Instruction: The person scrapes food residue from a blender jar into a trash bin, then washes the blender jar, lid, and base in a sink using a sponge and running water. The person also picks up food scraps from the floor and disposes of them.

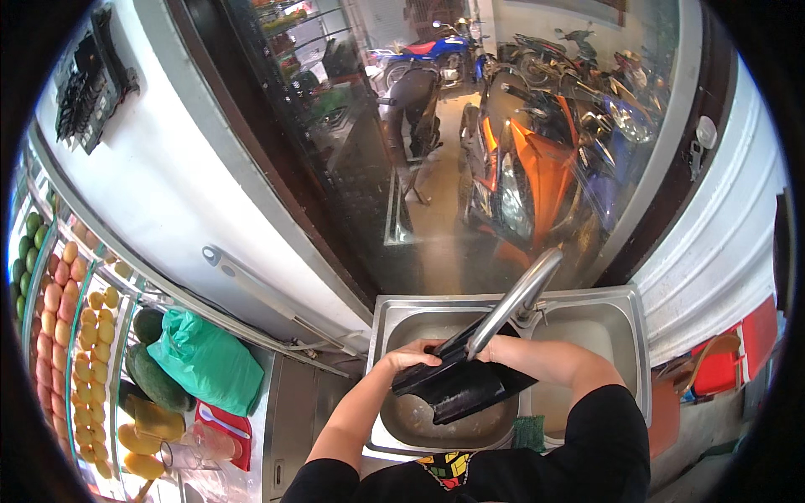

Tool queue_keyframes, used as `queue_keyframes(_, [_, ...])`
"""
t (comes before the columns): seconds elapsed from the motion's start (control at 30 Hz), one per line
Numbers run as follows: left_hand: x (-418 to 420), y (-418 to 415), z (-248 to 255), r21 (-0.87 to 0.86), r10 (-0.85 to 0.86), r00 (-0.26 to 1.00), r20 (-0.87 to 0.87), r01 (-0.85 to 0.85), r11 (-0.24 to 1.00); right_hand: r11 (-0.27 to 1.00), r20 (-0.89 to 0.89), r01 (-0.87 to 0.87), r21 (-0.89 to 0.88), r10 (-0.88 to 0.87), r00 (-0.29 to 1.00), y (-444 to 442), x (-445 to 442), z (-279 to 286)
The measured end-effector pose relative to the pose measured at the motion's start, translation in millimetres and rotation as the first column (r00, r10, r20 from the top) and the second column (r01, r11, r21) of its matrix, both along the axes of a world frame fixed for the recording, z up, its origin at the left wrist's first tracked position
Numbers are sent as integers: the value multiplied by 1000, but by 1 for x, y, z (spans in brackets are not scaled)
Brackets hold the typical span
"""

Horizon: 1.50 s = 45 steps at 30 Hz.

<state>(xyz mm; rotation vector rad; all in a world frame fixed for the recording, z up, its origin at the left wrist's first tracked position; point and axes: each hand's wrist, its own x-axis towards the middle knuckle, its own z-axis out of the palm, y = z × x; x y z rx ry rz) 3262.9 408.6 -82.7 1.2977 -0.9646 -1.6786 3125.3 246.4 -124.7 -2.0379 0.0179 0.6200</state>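
Observation:
A glossy, wet black plastic part (468, 386), perhaps a cover or chute, is tilted over the left basin (402, 421) of a stainless steel double sink. On its upper left side, my left hand (415, 354) grips the edge with the thumb on top. My right hand (489, 349) is at its upper right, its fingers mostly hidden behind the tap spout and the part, so its hold is unclear. The curved metal tap (512, 308) reaches over the part. A green scouring pad (529, 434) lies on the divider near my body.
Cloudy water stands in the right basin (588, 327). Beyond the glass (434, 251) are parked motorcycles, one orange (541, 170). Left, a counter holds a green plastic bag (204, 358), green melons (157, 380) and a clear blender jug (204, 445); fruit rows (94, 371) stand further left.

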Motion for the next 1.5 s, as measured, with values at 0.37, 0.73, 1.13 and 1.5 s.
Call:
queue_keyframes(0.37, [2,-8,-32,74,86,996,-22,-84,994,637,-204,512,576,-494,845,36,21,9])
queue_keyframes(0.73, [26,42,-85,233,337,930,-145,-299,925,783,-124,487,387,-479,869,24,19,27])
queue_keyframes(1.13, [0,30,-37,15,41,992,-119,-40,999,728,397,678,-99,-596,698,2,-98,60])
queue_keyframes(1.5, [-64,18,31,-32,-66,386,920,243,970,333,21,771,-542,-912,409,112,-268,-19])
